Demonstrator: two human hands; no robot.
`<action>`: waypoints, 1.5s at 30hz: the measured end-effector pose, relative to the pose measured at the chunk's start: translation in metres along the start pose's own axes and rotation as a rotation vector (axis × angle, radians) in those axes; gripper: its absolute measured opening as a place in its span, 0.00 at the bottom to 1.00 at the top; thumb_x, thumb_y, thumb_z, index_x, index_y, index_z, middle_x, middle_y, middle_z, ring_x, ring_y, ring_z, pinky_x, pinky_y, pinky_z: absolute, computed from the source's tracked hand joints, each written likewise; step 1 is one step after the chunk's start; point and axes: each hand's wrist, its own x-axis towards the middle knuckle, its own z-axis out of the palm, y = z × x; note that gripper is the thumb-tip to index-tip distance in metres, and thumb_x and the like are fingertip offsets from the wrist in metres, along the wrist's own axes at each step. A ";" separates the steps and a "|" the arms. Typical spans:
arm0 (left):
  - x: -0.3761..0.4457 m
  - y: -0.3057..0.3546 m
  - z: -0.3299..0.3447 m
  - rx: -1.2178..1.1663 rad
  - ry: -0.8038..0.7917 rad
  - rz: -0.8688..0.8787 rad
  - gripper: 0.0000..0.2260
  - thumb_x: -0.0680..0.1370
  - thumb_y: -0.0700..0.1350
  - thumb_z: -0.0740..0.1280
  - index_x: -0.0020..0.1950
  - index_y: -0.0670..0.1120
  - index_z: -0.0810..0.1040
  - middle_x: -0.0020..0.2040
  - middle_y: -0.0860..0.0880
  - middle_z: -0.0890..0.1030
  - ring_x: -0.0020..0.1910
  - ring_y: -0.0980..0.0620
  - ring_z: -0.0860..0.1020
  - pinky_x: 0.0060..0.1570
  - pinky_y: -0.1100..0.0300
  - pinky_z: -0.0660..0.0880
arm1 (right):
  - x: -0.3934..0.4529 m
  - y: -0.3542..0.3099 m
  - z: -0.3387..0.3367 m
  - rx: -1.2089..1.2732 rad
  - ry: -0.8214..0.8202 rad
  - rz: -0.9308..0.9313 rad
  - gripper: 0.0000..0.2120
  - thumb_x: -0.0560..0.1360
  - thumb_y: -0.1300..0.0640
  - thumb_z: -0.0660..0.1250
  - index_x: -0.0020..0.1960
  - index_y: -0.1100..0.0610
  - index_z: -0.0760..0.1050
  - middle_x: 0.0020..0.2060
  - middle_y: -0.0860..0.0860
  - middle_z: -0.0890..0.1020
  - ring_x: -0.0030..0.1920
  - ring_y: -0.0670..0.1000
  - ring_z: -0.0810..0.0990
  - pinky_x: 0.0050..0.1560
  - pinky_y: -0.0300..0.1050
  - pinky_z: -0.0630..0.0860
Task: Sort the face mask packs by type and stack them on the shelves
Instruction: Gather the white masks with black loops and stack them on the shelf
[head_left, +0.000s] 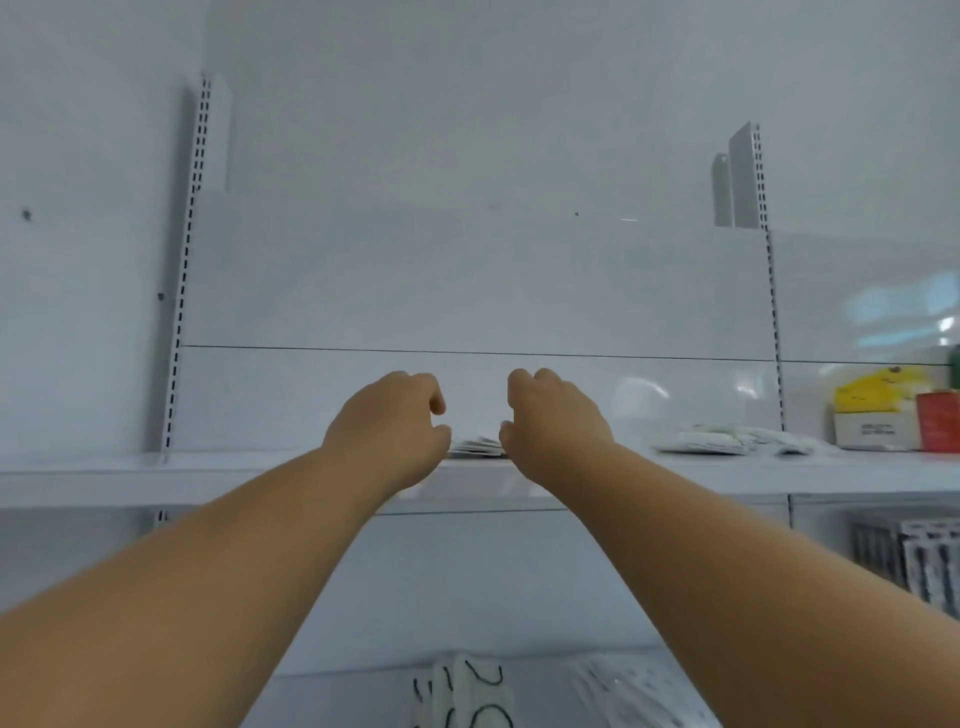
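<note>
Both bare forearms reach up and away, converging toward the far middle. The left hand (387, 421) is seen from the back, its fingers curled inward and thumb tip pointing right. The right hand (553, 418) mirrors it just beside, knuckles up, fingers bent, thumb pointing left. A narrow gap separates the two; whether either holds anything is unclear.

Light is even, cool and fairly bright, with only soft shadows under the shelf (156, 483). Glare patches sit on the glossy back panel (675, 389) at right, with a bluish reflection further right. The whole picture is soft; straight uprights bow towards the edges.
</note>
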 end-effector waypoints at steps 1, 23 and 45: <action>-0.024 0.001 -0.011 -0.025 0.027 0.021 0.08 0.78 0.49 0.66 0.56 0.53 0.75 0.50 0.56 0.74 0.47 0.53 0.75 0.44 0.58 0.71 | -0.021 -0.008 -0.011 0.035 0.003 0.008 0.06 0.78 0.58 0.62 0.54 0.56 0.68 0.48 0.52 0.72 0.48 0.56 0.73 0.46 0.49 0.71; -0.443 -0.081 0.053 -0.141 -0.264 -0.195 0.07 0.76 0.43 0.71 0.54 0.51 0.80 0.45 0.58 0.77 0.40 0.60 0.71 0.39 0.71 0.64 | -0.380 -0.081 0.089 0.415 -0.359 0.012 0.03 0.78 0.56 0.67 0.50 0.55 0.76 0.45 0.49 0.77 0.45 0.52 0.76 0.46 0.51 0.75; -0.498 -0.303 0.269 -0.316 -0.847 -0.660 0.13 0.80 0.46 0.68 0.64 0.54 0.75 0.57 0.57 0.76 0.52 0.59 0.75 0.48 0.67 0.72 | -0.419 -0.180 0.460 0.358 -0.998 0.136 0.13 0.79 0.54 0.67 0.62 0.55 0.75 0.59 0.50 0.76 0.54 0.52 0.77 0.52 0.44 0.74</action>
